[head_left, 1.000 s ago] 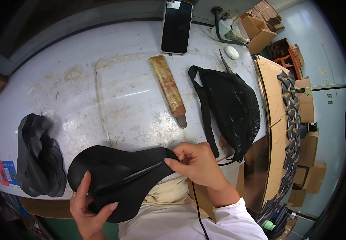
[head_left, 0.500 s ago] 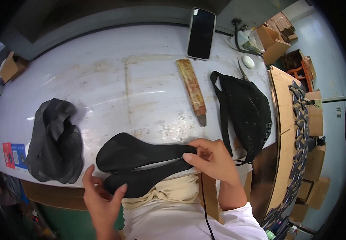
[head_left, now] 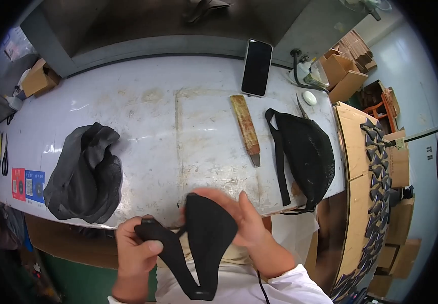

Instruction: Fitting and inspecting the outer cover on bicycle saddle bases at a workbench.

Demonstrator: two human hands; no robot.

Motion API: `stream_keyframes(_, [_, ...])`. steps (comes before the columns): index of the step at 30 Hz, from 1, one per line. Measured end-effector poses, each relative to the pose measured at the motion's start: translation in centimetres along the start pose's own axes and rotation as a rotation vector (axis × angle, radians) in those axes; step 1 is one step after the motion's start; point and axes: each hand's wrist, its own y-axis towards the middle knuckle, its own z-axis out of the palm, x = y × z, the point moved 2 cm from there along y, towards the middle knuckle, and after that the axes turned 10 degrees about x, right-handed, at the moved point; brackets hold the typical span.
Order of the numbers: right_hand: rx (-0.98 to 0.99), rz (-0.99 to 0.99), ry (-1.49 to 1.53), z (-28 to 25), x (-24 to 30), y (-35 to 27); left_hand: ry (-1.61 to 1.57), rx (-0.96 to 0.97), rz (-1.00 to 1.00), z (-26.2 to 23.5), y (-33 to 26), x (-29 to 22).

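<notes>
In front of my body is a black, smooth two-lobed piece [head_left: 210, 228], its two long halves joined at a narrow end that points down toward me. My left hand [head_left: 139, 248] is closed on the left half, thumb on its face and fingers curled behind. Against the right half rests my right hand [head_left: 252, 228], its thumb standing apart and its fingers stretched behind the piece, partly hidden and blurred. A heap of dark grey, soft, curved pieces [head_left: 85, 177] lies on the table [head_left: 143, 147] to the left.
A black mesh bag with straps [head_left: 307, 152] lies at the right. Beside it is a flat, tan-wrapped tool with a metal tip [head_left: 245, 129]. A phone [head_left: 257, 67] leans at the back near a white oval object [head_left: 309, 98]. Cardboard [head_left: 348, 147] holding rows of dark pieces stands beyond the right edge.
The two-lobed piece has been turned so its narrow end points toward me. My left hand has gripped one half; my right hand has left the narrow end. The view has tilted up.
</notes>
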Motion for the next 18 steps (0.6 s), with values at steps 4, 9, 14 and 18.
stream_keyframes(4, [0.378, 0.123, 0.325, 0.6, 0.1, 0.0, 0.313, 0.264, 0.395, 2.2, 0.8, -4.6])
stream_keyframes(9, [0.545, -0.062, -0.047, 0.2, 1.6, 0.1, 0.596, 0.945, 0.624, 4.8, 0.3, -10.7])
stream_keyframes(14, [0.371, -0.314, -0.987, 2.1, 6.6, -1.4, 1.396, 0.903, 0.963, 8.9, -2.2, -9.5])
stream_keyframes(18, [0.339, -0.542, -0.849, 3.0, 6.9, -1.8, 1.846, 0.825, 1.002, 8.8, -3.8, -3.2])
